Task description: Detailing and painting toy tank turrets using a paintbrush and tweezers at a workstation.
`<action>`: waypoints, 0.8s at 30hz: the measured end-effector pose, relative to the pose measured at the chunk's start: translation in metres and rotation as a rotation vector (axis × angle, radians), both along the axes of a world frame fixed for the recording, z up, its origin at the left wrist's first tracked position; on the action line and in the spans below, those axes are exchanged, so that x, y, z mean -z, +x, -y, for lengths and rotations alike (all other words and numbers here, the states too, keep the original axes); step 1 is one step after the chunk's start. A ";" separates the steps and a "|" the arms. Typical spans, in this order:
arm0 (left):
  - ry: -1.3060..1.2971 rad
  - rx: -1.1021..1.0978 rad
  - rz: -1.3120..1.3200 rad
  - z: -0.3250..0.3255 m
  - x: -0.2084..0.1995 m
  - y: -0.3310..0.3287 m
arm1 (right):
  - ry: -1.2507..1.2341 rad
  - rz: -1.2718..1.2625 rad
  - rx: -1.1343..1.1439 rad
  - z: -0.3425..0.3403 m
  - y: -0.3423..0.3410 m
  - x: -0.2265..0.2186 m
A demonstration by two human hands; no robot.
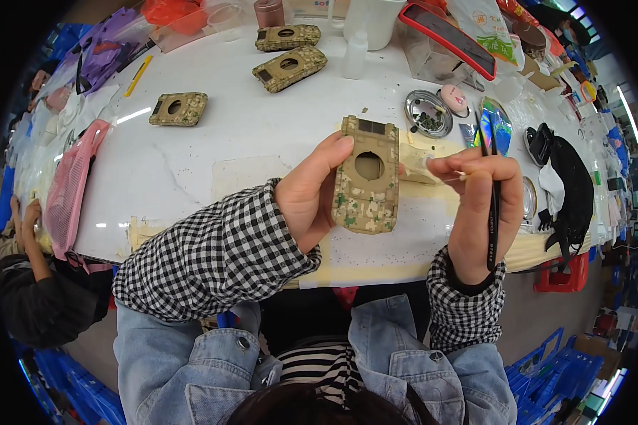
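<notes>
My left hand (306, 190) grips a toy tank hull (365, 205) by its left side, thumb near the top end. The hull has tan-and-green pixel camouflage, a round opening in its upper face and a dark grille at its far end. To its right, my right hand (478, 195) is raised, apart from the hull. Black tweezers (494, 219) lie along that hand, tips pointing away from me. The thumb and fingers also pinch a thin pale stick (455, 178), too small to name surely. Three similar camouflaged hulls (178, 109) (290, 69) (288, 37) rest farther off.
A round metal dish (428, 126) of small dark parts sits beyond my right hand. A red-cased phone (450, 41), a white bottle (356, 55) and a white jug (379, 21) stand at the back. A pink mesh bag (76, 188) and another person's hands (27, 221) are at left.
</notes>
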State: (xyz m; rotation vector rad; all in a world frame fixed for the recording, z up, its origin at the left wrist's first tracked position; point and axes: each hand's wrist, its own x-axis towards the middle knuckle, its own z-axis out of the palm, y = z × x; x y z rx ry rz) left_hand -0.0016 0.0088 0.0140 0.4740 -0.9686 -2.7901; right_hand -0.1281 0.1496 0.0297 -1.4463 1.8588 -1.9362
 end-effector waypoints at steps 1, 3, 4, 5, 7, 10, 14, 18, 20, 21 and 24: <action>-0.007 -0.004 -0.019 0.003 0.000 0.001 | 0.010 -0.025 0.082 0.000 -0.004 -0.001; -0.036 -0.041 -0.083 0.009 0.002 0.002 | 0.004 -0.178 0.242 0.000 -0.016 0.005; -0.062 -0.076 -0.127 0.016 0.002 0.001 | 0.062 -0.295 0.304 -0.001 -0.021 0.005; -0.085 -0.114 -0.166 0.022 0.002 -0.001 | 0.124 -0.409 0.362 -0.001 -0.025 0.006; -0.048 -0.160 -0.183 0.034 0.002 -0.002 | 0.153 -0.574 0.396 0.003 -0.028 0.007; -0.104 -0.235 -0.191 0.040 0.004 0.000 | 0.226 -0.705 0.336 0.007 -0.034 0.016; -0.169 -0.308 -0.179 0.043 0.016 -0.005 | 0.330 -0.659 0.328 0.007 -0.021 0.012; 0.117 -0.221 -0.150 0.042 0.006 -0.005 | 0.257 -0.457 0.274 -0.012 -0.005 0.010; 0.047 -0.186 -0.318 0.043 0.015 0.001 | 0.257 -0.262 0.122 -0.020 0.016 0.011; 0.048 -0.182 -0.319 0.042 0.019 0.000 | 0.290 -0.204 0.074 -0.025 0.025 0.012; 0.034 -0.163 -0.307 0.042 0.018 0.000 | 0.354 -0.021 -0.230 -0.033 0.031 0.024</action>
